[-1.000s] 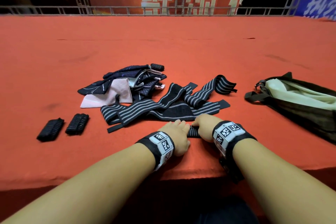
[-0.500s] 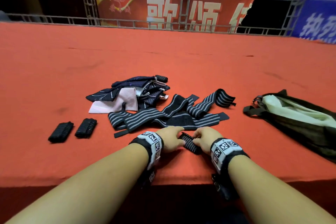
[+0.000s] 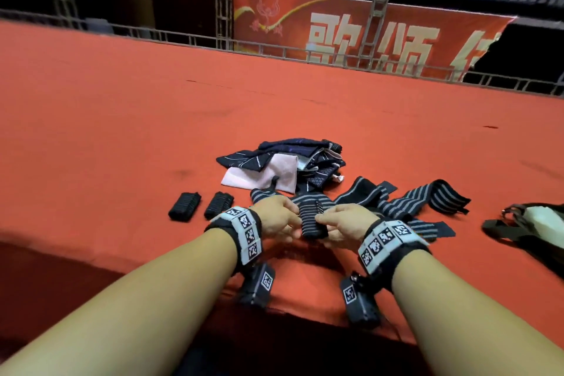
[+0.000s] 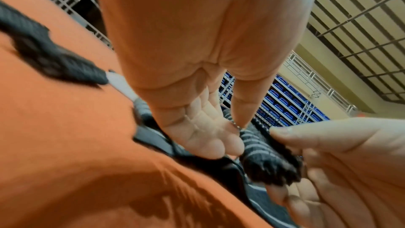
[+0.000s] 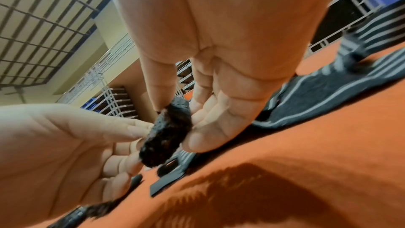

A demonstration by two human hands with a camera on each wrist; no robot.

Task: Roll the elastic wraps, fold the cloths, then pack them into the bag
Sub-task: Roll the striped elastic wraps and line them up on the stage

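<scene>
**Rolled wrap held up between both hands**

Here, low in the centre of the head view, a rolled wrap (image 3: 312, 220) of black and grey stripes is lifted off the red table (image 3: 122, 137). The left hand (image 3: 276, 218) and the right hand (image 3: 345, 223) meet on it from either side. In the left wrist view, the left fingers (image 4: 221, 145) and thumb touch the side of the roll, lightly curled. In the right wrist view, the right thumb and fingers (image 5: 208, 127) pinch the fuzzy black end of the roll (image 5: 168, 133); the grip reads as closed on it.

Just behind the hands, the unrolled wraps (image 3: 427, 201) lie tangled and flat, running toward the right of the frame. Above them, mid-frame, sits a heap of cloths (image 3: 283, 162), dark blue patterned pieces over a pale pink one. Left of the hands, two finished rolls (image 3: 184, 210) lie side by side, close but apart. At the right edge, the bag (image 3: 528, 229) lies on the table, dark, with pale green material showing at its mouth.

Background, upper frame: a red banner (image 3: 351, 33) behind a metal rail.
</scene>
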